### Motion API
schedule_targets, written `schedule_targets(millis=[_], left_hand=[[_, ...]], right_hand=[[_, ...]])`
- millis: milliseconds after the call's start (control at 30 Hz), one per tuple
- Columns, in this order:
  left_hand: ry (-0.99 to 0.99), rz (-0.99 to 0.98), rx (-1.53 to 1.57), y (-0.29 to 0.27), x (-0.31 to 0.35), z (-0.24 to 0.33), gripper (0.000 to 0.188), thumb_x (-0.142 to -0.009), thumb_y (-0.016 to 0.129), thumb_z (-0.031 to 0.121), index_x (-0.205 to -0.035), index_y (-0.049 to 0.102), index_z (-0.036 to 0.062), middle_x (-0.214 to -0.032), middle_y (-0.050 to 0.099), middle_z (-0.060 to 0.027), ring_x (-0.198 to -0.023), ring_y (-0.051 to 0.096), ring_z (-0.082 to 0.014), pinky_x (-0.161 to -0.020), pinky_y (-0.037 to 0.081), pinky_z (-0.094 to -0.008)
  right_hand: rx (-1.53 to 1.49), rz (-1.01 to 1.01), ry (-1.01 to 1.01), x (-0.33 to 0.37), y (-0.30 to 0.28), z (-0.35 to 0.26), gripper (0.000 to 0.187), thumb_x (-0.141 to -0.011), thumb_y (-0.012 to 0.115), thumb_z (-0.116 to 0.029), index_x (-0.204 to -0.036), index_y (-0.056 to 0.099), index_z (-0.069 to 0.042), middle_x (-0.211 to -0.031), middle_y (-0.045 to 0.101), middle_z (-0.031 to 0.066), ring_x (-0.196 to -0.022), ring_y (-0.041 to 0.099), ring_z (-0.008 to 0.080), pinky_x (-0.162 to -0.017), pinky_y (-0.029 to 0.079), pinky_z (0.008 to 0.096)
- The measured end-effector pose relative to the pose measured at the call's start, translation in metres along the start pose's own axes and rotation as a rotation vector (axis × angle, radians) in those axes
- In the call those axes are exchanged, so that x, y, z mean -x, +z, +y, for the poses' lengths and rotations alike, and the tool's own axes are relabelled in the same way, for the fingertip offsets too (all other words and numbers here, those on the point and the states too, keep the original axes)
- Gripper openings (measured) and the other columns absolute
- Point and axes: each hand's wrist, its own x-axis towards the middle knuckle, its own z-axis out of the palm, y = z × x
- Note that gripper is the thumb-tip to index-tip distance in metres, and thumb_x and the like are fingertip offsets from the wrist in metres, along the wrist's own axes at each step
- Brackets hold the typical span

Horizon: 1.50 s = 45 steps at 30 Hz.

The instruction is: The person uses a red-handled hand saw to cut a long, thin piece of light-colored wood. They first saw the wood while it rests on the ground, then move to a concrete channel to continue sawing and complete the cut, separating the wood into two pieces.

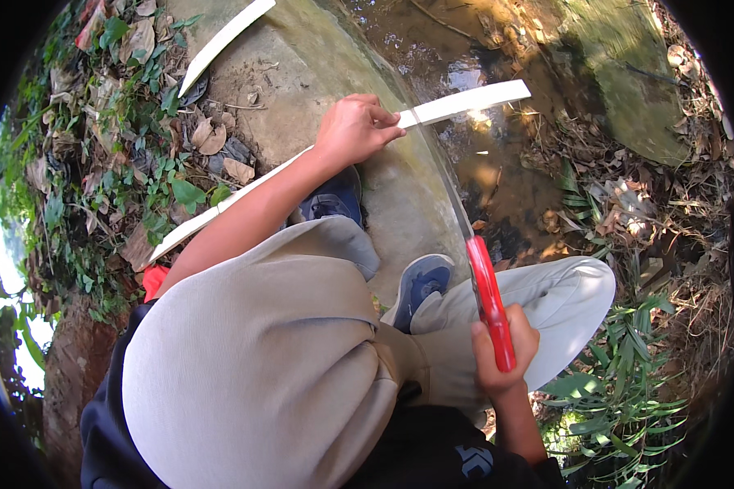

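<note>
A long, pale white strip (465,102), flat and slightly curved-looking, lies across a stone slab's edge, with its right end sticking out over the water. My left hand (357,129) grips it from above, close to the edge, fingers closed. My right hand (510,346) is wrapped round the red handle of a hand saw (488,293). The thin saw blade runs up and away from the handle and meets the strip just right of my left fingertips. The rest of the strip passes behind my left forearm to the lower left.
Another white strip (224,42) lies on the stone slab (294,73) at the upper left. Shallow brown water (497,187) runs right of the slab. Leaf litter (212,134) and green plants flank both sides. My blue shoes (426,285) rest on the slab.
</note>
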Motion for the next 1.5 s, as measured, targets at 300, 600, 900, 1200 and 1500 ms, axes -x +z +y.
schedule_targets(millis=[300,600,900,1200,1500], left_hand=[[-0.028,-0.017,0.014,-0.004,0.001,-0.002,0.026,-0.075,0.084,0.035,-0.094,0.082,0.0158,-0.072,0.065,-0.0042,-0.063,0.064,-0.0208,-0.056,0.047,-0.0372],[-0.023,-0.038,-0.01,-0.003,-0.001,0.0,0.025,-0.075,0.084,0.034,-0.093,0.082,0.0162,-0.074,0.066,-0.004,-0.064,0.065,-0.0207,-0.058,0.049,-0.0367],[0.022,0.008,0.038,0.0,-0.008,-0.007,0.027,-0.075,0.085,0.03,-0.094,0.081,0.0119,-0.074,0.067,-0.0068,-0.063,0.064,-0.0217,-0.058,0.049,-0.0359],[-0.104,-0.044,0.064,-0.002,-0.004,-0.001,0.028,-0.072,0.086,0.032,-0.091,0.082,0.0123,-0.078,0.068,-0.0062,-0.067,0.067,-0.025,-0.064,0.052,-0.0369],[-0.068,-0.022,0.022,-0.001,-0.004,0.001,0.029,-0.072,0.086,0.032,-0.092,0.081,0.0116,-0.075,0.067,-0.0076,-0.065,0.066,-0.0229,-0.062,0.051,-0.0372]], right_hand=[[0.011,0.078,-0.041,0.01,0.023,0.038,0.022,-0.084,0.068,-0.003,-0.076,0.048,-0.005,-0.053,0.052,0.0052,-0.044,0.055,0.0146,-0.045,0.041,0.0302],[-0.036,0.066,0.012,-0.011,0.033,0.029,0.016,-0.087,0.065,-0.006,-0.079,0.052,-0.003,-0.057,0.053,0.0025,-0.05,0.052,0.0094,-0.048,0.038,0.0263],[-0.025,0.051,0.011,-0.041,0.049,0.035,0.024,-0.084,0.069,-0.004,-0.074,0.048,-0.005,-0.054,0.05,0.0072,-0.044,0.053,0.0167,-0.044,0.04,0.0315],[-0.043,0.025,-0.013,-0.064,0.06,0.032,0.018,-0.085,0.067,-0.003,-0.078,0.05,-0.004,-0.055,0.052,0.0082,-0.045,0.055,0.0194,-0.046,0.043,0.0321],[-0.049,0.045,-0.003,-0.028,0.041,0.024,0.015,-0.082,0.067,-0.003,-0.08,0.053,-0.002,-0.057,0.054,0.0106,-0.045,0.056,0.0223,-0.047,0.044,0.033]])
